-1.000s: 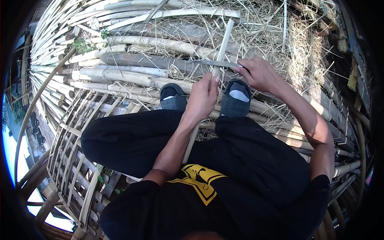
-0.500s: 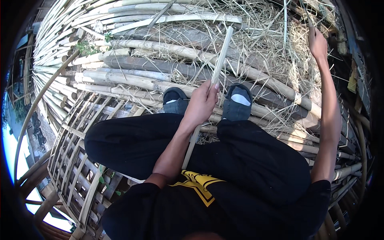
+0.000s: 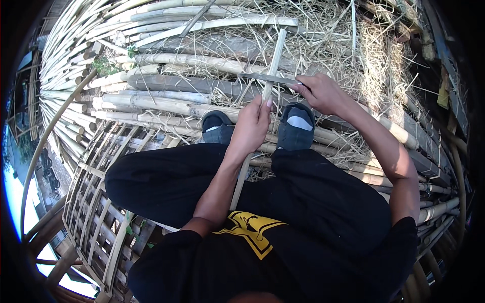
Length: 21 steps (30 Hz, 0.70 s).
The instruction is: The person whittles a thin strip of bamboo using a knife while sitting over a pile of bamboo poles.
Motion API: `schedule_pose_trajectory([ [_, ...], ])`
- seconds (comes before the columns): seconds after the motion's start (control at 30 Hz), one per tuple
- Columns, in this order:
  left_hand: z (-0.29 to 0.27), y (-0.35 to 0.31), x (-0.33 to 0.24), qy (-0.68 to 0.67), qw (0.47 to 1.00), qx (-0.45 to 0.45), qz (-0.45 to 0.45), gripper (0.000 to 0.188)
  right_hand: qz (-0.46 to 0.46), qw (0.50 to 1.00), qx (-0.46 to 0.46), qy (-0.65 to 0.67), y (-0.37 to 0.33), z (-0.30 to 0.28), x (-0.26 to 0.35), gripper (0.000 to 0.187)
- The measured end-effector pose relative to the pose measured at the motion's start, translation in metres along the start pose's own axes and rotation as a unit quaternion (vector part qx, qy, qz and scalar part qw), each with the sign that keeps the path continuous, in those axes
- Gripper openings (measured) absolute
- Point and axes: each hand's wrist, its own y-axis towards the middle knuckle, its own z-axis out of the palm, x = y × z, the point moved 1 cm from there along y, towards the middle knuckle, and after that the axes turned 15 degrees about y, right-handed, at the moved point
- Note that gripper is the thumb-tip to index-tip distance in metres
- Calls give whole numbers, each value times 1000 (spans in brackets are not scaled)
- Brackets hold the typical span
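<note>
My left hand [image 3: 251, 126] is closed around a pale bamboo strip [image 3: 276, 58], which slants from my lap up and away past my feet. In my right hand [image 3: 321, 94] is the handle of a knife [image 3: 265, 77]. Its dark, narrow blade lies across the strip a little beyond my left fingers and points to the left. The handle is mostly hidden by my right fingers. Below the hands are my two dark slip-on shoes [image 3: 297, 130], on bamboo poles.
Thin shavings [image 3: 323, 50] lie in heaps ahead and to the right. Stacked bamboo poles [image 3: 151, 103] run across the ground, with many cut ends at the left. A woven bamboo lattice [image 3: 96, 202] stands by my left knee. A curved pole [image 3: 43, 136] rises at the far left.
My right hand has swung from the far right in toward the middle, bringing the knife blade across the bamboo strip. My left hand keeps its hold on the strip.
</note>
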Motion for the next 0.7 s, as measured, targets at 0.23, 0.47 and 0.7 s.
schedule_pose_trajectory([
  [0.23,-6,0,0,-22,1000,9,-15,25,24,989,-53,-139,30,-37,-39,49],
  [0.47,-18,-7,-17,-172,983,62,-11,25,224,889,-357,-180,-54,-229,-174,63],
  [0.7,-12,-4,-17,-240,962,112,-59,25,122,979,-153,64,-8,-63,-38,56],
])
